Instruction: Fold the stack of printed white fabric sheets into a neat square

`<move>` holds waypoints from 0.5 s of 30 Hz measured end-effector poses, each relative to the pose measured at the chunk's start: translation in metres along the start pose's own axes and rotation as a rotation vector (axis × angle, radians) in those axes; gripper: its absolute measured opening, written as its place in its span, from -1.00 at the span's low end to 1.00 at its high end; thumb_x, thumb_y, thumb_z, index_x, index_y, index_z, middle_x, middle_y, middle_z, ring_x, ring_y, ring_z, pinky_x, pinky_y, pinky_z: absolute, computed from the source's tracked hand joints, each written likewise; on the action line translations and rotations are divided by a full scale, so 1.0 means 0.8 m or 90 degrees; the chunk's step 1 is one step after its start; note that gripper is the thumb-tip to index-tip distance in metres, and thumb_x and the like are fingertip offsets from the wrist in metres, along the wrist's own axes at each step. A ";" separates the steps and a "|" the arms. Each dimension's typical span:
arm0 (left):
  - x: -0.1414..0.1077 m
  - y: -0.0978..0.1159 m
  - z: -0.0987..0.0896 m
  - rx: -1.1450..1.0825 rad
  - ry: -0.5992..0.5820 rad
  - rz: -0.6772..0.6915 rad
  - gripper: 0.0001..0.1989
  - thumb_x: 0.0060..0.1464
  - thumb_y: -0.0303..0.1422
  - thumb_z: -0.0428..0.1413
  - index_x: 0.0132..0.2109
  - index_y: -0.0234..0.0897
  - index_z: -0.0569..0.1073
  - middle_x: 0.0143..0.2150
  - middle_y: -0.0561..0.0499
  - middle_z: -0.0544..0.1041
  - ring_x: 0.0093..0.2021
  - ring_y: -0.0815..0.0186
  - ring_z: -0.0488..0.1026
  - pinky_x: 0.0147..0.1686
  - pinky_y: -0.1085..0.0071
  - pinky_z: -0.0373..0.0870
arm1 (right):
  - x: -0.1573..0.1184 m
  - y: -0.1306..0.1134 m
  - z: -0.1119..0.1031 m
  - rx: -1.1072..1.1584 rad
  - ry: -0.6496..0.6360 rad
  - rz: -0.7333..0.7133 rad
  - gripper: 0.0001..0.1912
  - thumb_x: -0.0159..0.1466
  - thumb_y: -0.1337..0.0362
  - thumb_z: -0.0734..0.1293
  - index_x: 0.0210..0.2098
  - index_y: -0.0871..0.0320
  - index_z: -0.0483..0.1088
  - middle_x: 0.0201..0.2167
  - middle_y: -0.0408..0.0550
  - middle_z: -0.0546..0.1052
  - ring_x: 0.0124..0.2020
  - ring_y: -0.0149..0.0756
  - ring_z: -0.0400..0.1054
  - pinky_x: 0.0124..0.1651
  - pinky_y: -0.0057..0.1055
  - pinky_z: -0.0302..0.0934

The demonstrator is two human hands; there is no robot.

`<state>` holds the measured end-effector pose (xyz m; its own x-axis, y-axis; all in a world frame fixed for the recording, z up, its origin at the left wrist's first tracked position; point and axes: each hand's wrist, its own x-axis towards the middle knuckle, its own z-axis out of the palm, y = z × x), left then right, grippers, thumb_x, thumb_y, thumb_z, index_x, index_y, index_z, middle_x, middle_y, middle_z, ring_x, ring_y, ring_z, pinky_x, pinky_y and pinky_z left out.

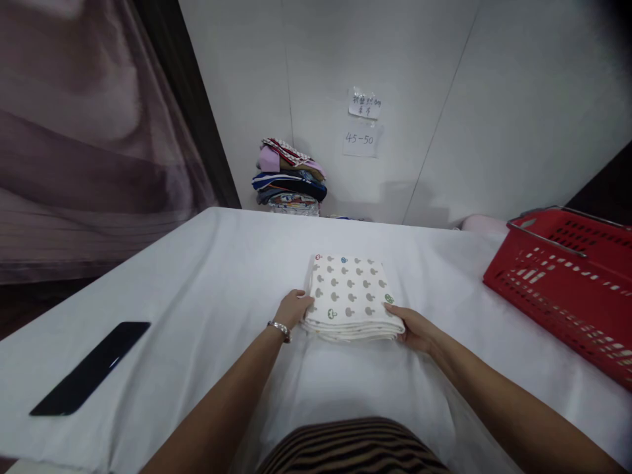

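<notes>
A white cloth (350, 289) printed with small mushrooms, mostly grey with a few in red, blue and green, lies folded into a layered square on the white table cover. At its left edge, my left hand (295, 308) grips the side, the thumb near the top layer and the other fingers partly hidden. My right hand (412, 328) pinches the near right corner, thumb on top and fingers beneath the layers. A bracelet (280, 330) circles my left wrist.
To the right stands a red plastic basket (567, 283) with a metal handle. A flat black object like a phone (91, 368) lies at the left. Behind the table rises a stack of folded fabrics (290, 178) against the wall, below handwritten paper signs (363, 125).
</notes>
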<state>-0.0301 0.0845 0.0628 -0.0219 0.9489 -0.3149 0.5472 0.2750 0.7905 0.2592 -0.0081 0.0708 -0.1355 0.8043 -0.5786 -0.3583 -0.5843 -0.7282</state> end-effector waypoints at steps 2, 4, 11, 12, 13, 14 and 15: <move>-0.002 -0.003 0.003 -0.040 -0.003 -0.016 -0.49 -0.09 -0.25 0.08 0.02 -0.38 0.29 -0.16 -0.13 0.50 -0.26 0.29 0.46 -0.35 0.48 0.31 | -0.002 0.000 0.002 0.018 0.000 0.007 -0.71 0.19 0.20 0.30 -0.16 0.27 0.34 -0.34 0.04 0.53 -0.36 -0.34 0.43 -0.35 -0.45 0.34; -0.004 -0.006 0.006 -0.068 -0.007 -0.036 -0.46 -0.09 -0.25 0.08 0.05 -0.39 0.25 -0.15 -0.14 0.49 -0.29 0.29 0.46 -0.39 0.47 0.31 | -0.004 0.000 0.004 0.020 0.003 0.009 -0.72 0.20 0.19 0.29 -0.17 0.26 0.35 -0.32 0.04 0.53 -0.33 -0.33 0.43 -0.31 -0.44 0.34; -0.012 -0.002 0.008 -0.153 -0.022 -0.071 -0.38 -0.11 -0.29 0.09 0.12 -0.36 0.17 -0.09 -0.15 0.44 -0.30 0.32 0.44 -0.44 0.49 0.30 | -0.010 0.000 0.000 0.007 -0.008 0.019 -0.72 0.18 0.22 0.32 -0.17 0.26 0.36 -0.33 0.03 0.53 -0.39 -0.35 0.42 -0.39 -0.48 0.33; -0.015 0.002 0.007 -0.166 -0.036 -0.081 -0.37 -0.10 -0.29 0.09 0.14 -0.35 0.14 -0.14 -0.12 0.46 -0.33 0.33 0.43 -0.46 0.49 0.30 | -0.010 0.001 -0.001 0.003 -0.008 0.020 -0.72 0.18 0.22 0.32 -0.17 0.27 0.35 -0.35 0.02 0.53 -0.40 -0.36 0.41 -0.40 -0.48 0.33; -0.019 0.006 0.007 -0.179 -0.052 -0.091 -0.36 -0.09 -0.29 0.07 0.15 -0.34 0.11 -0.21 -0.09 0.47 -0.38 0.34 0.43 -0.47 0.48 0.30 | -0.011 0.002 -0.003 -0.003 -0.002 0.019 -0.72 0.18 0.22 0.32 -0.18 0.28 0.36 -0.36 0.02 0.53 -0.42 -0.37 0.41 -0.41 -0.49 0.32; -0.022 0.009 0.006 -0.193 -0.071 -0.097 -0.37 -0.08 -0.29 0.06 0.15 -0.34 0.10 -0.28 -0.05 0.48 -0.43 0.35 0.41 -0.49 0.48 0.29 | -0.012 0.003 -0.005 -0.010 0.007 0.018 -0.72 0.17 0.22 0.32 -0.18 0.28 0.36 -0.36 0.02 0.53 -0.43 -0.37 0.41 -0.43 -0.50 0.32; -0.025 0.012 0.006 -0.192 -0.086 -0.094 -0.40 -0.07 -0.29 0.06 0.14 -0.33 0.12 -0.35 -0.01 0.47 -0.47 0.37 0.39 -0.50 0.47 0.29 | -0.013 0.003 -0.007 -0.016 0.017 0.017 -0.71 0.17 0.22 0.32 -0.18 0.29 0.36 -0.36 0.03 0.53 -0.44 -0.37 0.41 -0.44 -0.51 0.31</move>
<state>-0.0206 0.0672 0.0745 0.0395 0.8718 -0.4882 0.2742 0.4604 0.8443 0.2651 -0.0185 0.0725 -0.1201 0.7856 -0.6069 -0.3322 -0.6079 -0.7212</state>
